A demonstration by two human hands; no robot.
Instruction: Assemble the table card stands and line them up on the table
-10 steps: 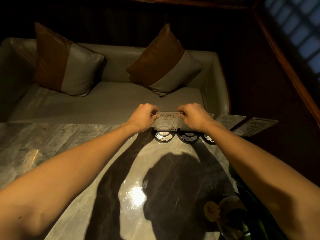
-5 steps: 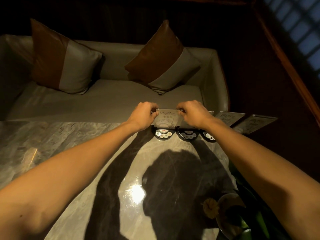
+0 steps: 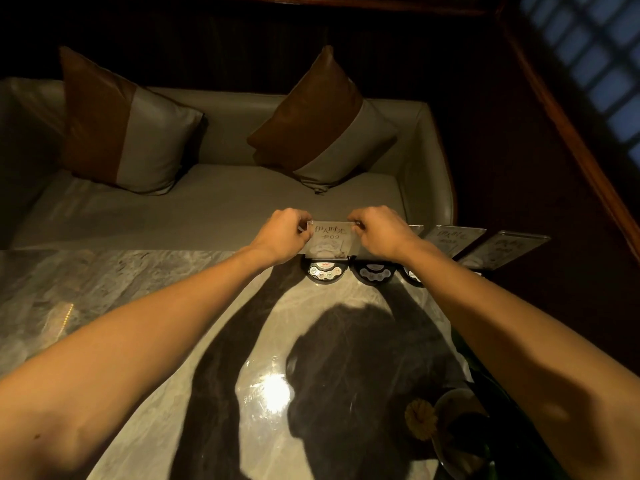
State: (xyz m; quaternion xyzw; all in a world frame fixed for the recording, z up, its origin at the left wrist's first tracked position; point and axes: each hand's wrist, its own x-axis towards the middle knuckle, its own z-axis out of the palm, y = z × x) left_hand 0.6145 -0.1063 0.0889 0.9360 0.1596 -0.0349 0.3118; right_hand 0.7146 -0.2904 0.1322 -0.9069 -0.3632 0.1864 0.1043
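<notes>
Gripping one clear card panel (image 3: 331,241) by its two upper corners: left hand (image 3: 282,237) pinching the left corner, right hand (image 3: 375,232) pinching the right, fingers curled closed on the edges. Holding that panel upright over the leftmost black base (image 3: 325,270), at the far edge of the marble table (image 3: 114,289); whether it is seated in the base cannot be told.

Counting three round black bases in a row along that far edge: the leftmost one, a second base (image 3: 374,271) just right of it, and a third base (image 3: 412,274) half hidden by the right wrist. Counting two more card panels right of the held one, a nearer panel (image 3: 452,237) and a farther panel (image 3: 509,247), both tilting back, plus a sliver of another behind the right hand.

Beyond the table's far edge, lying a grey sofa (image 3: 207,209) with two brown-and-grey cushions, one left cushion (image 3: 121,123) and one right cushion (image 3: 322,123). At the table's near right corner, showing a yellow flower (image 3: 420,418) beside a dish. Falling across the table between the arms, a dark shadow.
</notes>
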